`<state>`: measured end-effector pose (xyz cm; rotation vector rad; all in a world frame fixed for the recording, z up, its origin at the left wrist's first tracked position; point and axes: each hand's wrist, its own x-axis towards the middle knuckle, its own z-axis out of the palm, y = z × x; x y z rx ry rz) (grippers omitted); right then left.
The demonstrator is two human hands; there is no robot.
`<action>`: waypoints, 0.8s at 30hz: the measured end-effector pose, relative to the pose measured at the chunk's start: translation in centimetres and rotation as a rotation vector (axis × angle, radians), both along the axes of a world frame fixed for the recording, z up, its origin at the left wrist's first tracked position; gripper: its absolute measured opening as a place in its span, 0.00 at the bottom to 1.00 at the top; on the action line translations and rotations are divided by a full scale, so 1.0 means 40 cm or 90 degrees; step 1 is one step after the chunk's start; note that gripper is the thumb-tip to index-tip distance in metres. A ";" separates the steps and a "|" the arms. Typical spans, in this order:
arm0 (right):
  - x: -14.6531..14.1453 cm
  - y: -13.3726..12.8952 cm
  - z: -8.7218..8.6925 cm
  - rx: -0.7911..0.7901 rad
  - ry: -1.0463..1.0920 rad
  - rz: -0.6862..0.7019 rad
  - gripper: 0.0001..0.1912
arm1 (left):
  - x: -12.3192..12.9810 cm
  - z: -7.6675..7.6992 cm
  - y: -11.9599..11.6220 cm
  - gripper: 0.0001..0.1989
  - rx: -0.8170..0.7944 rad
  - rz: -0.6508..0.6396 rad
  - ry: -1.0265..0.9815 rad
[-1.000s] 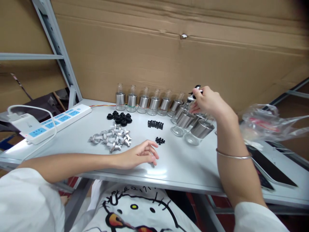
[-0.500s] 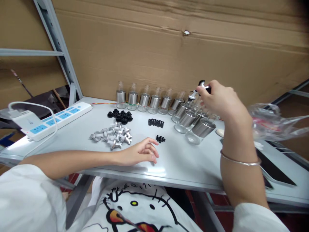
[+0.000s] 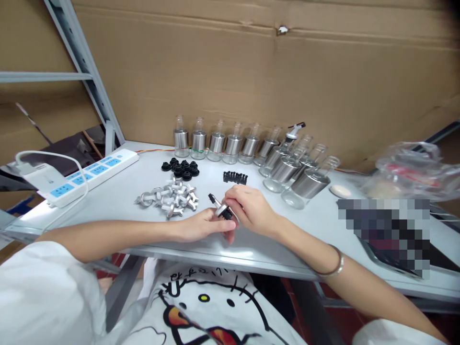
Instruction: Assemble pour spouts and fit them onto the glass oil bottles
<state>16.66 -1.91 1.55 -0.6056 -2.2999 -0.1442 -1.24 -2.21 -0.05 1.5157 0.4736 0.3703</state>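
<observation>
Near the front of the table, my two hands meet around a pourer spout [image 3: 220,209] with a silver body, a black tip and a black ribbed stopper. My left hand [image 3: 208,225] is closed on it from below and the left. The fingers of my right hand [image 3: 247,206] are closed on its right side, partly hiding it. Just left lies a pile of silver spout pieces [image 3: 176,197], with black rubber stoppers [image 3: 183,168] behind. A group of small black caps [image 3: 235,178] lies beyond my right hand. Another pourer spout [image 3: 296,130] stands in a bottle at the right.
Several glass bottles with steel sleeves [image 3: 217,142] line the back edge, with more bottles [image 3: 309,184] at the right. A white power strip [image 3: 91,175] lies left. A white oval object [image 3: 340,191], a clear plastic bag [image 3: 402,172] and a blurred-out flat device [image 3: 391,239] are right.
My right hand has come down from the bottles at the right to my left hand. A pourer spout is now between both hands. My left hand has closed on it.
</observation>
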 end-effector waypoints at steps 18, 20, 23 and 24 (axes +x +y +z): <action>0.029 -0.012 0.017 0.156 0.000 -0.061 0.15 | 0.008 -0.002 0.002 0.15 0.101 0.025 0.030; 0.028 -0.012 0.016 0.167 -0.003 -0.081 0.17 | 0.008 -0.001 0.002 0.15 0.109 0.012 0.029; 0.026 -0.013 0.014 0.162 -0.009 -0.075 0.16 | 0.006 -0.001 0.002 0.15 0.109 0.001 0.040; 0.025 -0.014 0.014 0.154 -0.010 -0.063 0.14 | 0.005 -0.001 0.003 0.15 0.103 0.001 0.041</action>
